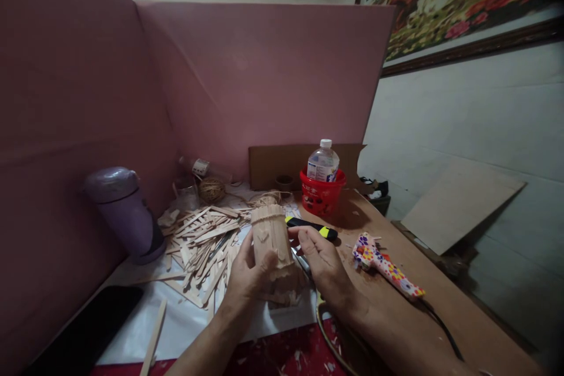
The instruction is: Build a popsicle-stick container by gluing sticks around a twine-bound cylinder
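Observation:
My left hand (247,273) is wrapped round a small cylinder of wooden craft sticks (269,238), with a twine-like band near its top. The cylinder stands roughly upright over a darker patch with wood scraps. At its right side is my right hand (324,261), fingers bent and thumb close to the forefinger; whatever lies between them is too small to make out. Scissors (323,320) lie partly under my right hand. Behind it rests a black and yellow utility knife (330,232). Loose craft sticks (205,247) are heaped left of the cylinder.
A purple tumbler (127,217) and a black flat object (88,329) are at left. Twine balls (212,190) sit behind the sticks. A red bucket (324,195) holds a plastic bottle (325,163). A flower-patterned glue gun (388,267) with a cord lies at right.

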{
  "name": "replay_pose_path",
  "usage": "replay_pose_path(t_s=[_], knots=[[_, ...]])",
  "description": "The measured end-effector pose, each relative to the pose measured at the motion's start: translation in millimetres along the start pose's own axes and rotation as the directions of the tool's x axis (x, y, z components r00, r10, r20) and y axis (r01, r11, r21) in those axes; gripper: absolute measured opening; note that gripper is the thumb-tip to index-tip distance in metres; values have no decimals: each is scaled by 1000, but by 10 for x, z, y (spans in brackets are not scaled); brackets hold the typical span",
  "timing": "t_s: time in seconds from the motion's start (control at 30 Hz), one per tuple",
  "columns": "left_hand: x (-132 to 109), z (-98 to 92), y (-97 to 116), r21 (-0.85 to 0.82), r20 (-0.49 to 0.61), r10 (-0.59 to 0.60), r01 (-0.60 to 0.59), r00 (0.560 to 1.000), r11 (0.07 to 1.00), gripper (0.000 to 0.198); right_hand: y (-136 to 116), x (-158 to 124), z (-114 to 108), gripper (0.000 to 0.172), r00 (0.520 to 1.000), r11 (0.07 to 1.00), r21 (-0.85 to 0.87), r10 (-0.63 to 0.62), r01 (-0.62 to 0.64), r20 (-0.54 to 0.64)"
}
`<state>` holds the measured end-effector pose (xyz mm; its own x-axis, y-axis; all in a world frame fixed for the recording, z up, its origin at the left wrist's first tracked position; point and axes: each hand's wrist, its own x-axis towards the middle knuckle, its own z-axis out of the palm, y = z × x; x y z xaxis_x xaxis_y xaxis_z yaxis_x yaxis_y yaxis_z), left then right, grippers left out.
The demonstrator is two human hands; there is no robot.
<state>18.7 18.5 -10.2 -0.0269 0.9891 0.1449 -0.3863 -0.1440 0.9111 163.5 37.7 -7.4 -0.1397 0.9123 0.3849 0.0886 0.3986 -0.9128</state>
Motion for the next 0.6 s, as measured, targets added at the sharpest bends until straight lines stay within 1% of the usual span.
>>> replay_pose_path(t_s=[0.17, 0.3, 0.37, 0.43, 0.47, 0.5, 0.53, 0.6], knots=[[-3, 26, -28, -61, -43, -44, 42, 998, 997, 63, -26, 2, -2, 35, 1000, 1000, 7, -14, 14, 10], [2, 32, -11, 15, -72, -17, 18, 997, 1000, 64, -32, 11, -12, 36, 1000, 999, -30, -23, 23, 3], [14, 11, 31, 15, -116, -22, 23, 993, 1000, 60, -35, 21, -27, 36, 999, 998, -58, -29, 27, -35], [29, -23, 95, -70, -164, -36, 25, 986, 997, 52, -37, 37, -48, 37, 995, 998, -60, -32, 27, -98], [36, -42, 130, -121, -165, -46, 26, 985, 992, 48, -37, 46, -60, 37, 991, 998, -50, -32, 26, -129], [43, -60, 162, -172, -208, -38, 2, 977, 985, 42, -37, 55, -70, 38, 987, 999, -37, -30, 24, -157], [49, -78, 187, -190, -239, -31, -15, 971, 982, 38, -37, 63, -78, 39, 983, 999, -25, -25, 21, -179], [62, -105, 209, -156, -276, -16, -29, 961, 987, 32, -37, 74, -88, 40, 979, 1000, -15, -19, 17, -204]])
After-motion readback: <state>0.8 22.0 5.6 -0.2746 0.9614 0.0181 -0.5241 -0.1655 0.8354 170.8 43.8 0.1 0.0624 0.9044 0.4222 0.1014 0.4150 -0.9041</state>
